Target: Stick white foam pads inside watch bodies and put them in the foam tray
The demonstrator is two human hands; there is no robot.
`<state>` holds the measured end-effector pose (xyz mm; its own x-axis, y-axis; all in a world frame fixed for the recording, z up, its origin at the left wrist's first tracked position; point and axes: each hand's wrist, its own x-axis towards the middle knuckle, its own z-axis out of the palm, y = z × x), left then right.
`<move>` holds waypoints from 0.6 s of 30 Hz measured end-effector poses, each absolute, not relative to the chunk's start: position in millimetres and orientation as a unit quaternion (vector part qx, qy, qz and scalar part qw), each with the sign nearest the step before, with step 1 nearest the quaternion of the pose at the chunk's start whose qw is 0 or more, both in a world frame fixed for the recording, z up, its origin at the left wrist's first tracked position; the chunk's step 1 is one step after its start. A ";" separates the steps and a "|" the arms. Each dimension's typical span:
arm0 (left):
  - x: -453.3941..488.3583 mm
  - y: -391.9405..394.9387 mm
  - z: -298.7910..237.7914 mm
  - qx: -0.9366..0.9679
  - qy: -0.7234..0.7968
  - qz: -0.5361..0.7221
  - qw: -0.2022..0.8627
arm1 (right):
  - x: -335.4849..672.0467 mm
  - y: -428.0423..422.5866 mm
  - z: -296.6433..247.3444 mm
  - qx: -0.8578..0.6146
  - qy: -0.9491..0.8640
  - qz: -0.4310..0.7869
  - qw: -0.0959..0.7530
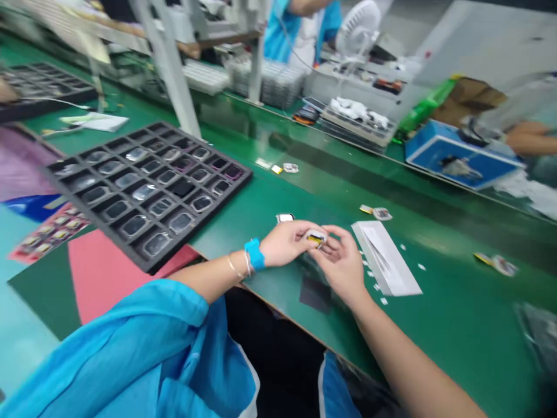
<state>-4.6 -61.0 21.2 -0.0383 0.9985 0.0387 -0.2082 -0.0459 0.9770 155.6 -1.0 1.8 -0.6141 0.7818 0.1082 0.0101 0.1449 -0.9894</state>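
1. A long green bench carries the work, its several small pieces lying loose and well apart.
2. A black compartment tray rests at left, most of its visible cells bearing rounded-square frames; whether those are finished or waiting cannot be told.
3. A slit white paper lies flat just beyond the right hand, white scraps scattered along its near edge.
4. At center, the left hand pinches one end of the work between thumb and fingers, while the right hand closes thumb and forefinger on the other end.
5. Three yellow-tabbed pieces sit out of hand on the bench, seemingly separate units; their stage is unclear.
6. A white-faced piece lies just behind the left hand, untouched.
7. The small part, pale with a yellow patch, is held above the bench between both hands, its handling apparently midway and not yet complete.
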 end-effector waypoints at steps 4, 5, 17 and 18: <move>-62.4 -132.4 53.0 0.405 0.525 0.585 0.467 | 100.0 42.1 28.5 -0.135 -0.789 0.592 0.092; -83.7 -146.4 62.1 0.369 0.529 0.597 0.476 | 79.7 60.6 34.8 -0.134 -0.815 0.557 0.086; -357.5 -67.7 63.8 0.342 0.863 0.366 -0.062 | -56.0 199.6 -7.4 -0.399 -0.903 0.135 0.083; -370.4 -58.2 58.0 0.349 0.870 0.339 -0.075 | -56.1 200.5 -10.4 -0.402 -0.902 0.138 0.078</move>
<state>-370.4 -58.2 58.0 -0.7455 0.5558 0.3677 0.6581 0.5269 0.5378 -56.1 200.5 -10.4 -0.6652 0.7461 0.0307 0.7027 0.6394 -0.3121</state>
